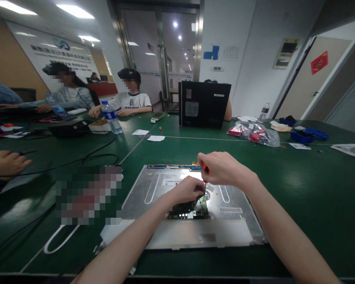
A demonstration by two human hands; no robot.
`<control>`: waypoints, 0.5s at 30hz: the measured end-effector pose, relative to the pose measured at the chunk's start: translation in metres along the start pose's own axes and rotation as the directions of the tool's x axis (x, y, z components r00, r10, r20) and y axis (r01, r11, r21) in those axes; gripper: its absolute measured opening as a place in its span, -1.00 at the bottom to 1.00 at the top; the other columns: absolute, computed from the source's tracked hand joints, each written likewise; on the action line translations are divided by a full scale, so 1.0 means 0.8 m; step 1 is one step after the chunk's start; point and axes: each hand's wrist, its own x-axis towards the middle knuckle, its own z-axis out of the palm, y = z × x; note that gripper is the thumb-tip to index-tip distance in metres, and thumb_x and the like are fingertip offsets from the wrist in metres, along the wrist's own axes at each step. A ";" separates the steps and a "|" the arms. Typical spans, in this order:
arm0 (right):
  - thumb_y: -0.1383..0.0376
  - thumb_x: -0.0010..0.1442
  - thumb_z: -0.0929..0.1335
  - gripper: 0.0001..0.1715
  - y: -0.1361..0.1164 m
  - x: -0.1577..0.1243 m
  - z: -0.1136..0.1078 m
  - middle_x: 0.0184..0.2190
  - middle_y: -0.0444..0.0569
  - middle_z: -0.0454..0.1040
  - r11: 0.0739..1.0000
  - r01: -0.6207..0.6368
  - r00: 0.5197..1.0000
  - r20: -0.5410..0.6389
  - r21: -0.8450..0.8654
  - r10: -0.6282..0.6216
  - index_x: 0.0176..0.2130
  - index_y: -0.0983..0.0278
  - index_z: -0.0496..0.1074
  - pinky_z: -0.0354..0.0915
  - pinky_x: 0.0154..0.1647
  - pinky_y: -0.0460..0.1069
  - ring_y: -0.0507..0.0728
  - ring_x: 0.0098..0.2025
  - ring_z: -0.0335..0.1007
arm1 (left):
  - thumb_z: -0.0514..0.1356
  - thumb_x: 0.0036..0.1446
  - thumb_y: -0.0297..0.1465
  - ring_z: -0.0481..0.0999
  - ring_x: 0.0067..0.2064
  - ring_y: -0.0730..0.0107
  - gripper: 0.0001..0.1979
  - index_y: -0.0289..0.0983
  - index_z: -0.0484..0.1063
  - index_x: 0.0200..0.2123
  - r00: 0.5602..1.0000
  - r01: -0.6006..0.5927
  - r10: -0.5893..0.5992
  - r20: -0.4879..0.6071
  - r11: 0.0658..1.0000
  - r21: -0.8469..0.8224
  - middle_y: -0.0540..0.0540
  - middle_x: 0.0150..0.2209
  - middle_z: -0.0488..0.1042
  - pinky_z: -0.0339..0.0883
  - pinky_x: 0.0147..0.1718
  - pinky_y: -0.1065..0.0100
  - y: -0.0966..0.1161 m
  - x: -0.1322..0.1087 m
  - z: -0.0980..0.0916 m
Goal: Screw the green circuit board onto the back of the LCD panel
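Flat silver metal panel lies on the dark green bench right in front of the person, with a small green circuit board on its middle. From where I stand, the right hand has its fingers clenched around an orange-and-black screwdriver, its thin shaft pointing down towards the board. Close beside that shaft, the left hand bends its fingers over the board, though I cannot tell whether they grasp anything.
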 end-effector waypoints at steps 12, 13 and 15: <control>0.02 0.29 0.16 -0.56 -0.002 0.007 -0.002 -0.50 -0.03 0.46 0.992 -0.097 0.995 0.012 -0.083 0.098 -0.37 0.23 0.39 -0.14 -0.55 -0.04 0.07 -0.46 0.36 | 0.14 -0.03 -0.59 0.45 -0.40 0.42 -0.83 -0.30 0.52 -0.44 1.000 0.005 -0.005 -0.005 0.999 0.037 0.00 -0.46 0.53 0.20 -0.38 0.49 0.002 0.000 -0.002; 0.08 0.28 0.18 -0.65 -0.002 0.006 -0.002 -0.50 -0.04 0.46 0.993 -0.082 0.997 0.008 -0.083 0.083 -0.33 0.23 0.38 -0.14 -0.55 -0.05 0.07 -0.47 0.35 | 0.14 -0.04 -0.59 0.46 -0.39 0.42 -0.83 -0.30 0.52 -0.44 1.000 0.006 -0.006 -0.004 1.000 0.028 -0.01 -0.45 0.53 0.20 -0.37 0.49 0.002 0.000 -0.001; 0.20 0.21 0.23 -0.80 -0.002 0.003 -0.001 -0.49 -0.06 0.46 0.997 -0.043 0.999 -0.007 -0.068 0.043 -0.24 0.24 0.36 -0.15 -0.56 -0.05 0.05 -0.50 0.31 | 0.14 -0.04 -0.60 0.47 -0.38 0.41 -0.83 -0.30 0.52 -0.44 1.000 0.004 -0.004 -0.001 1.000 0.010 -0.01 -0.44 0.54 0.22 -0.35 0.49 0.000 0.000 0.000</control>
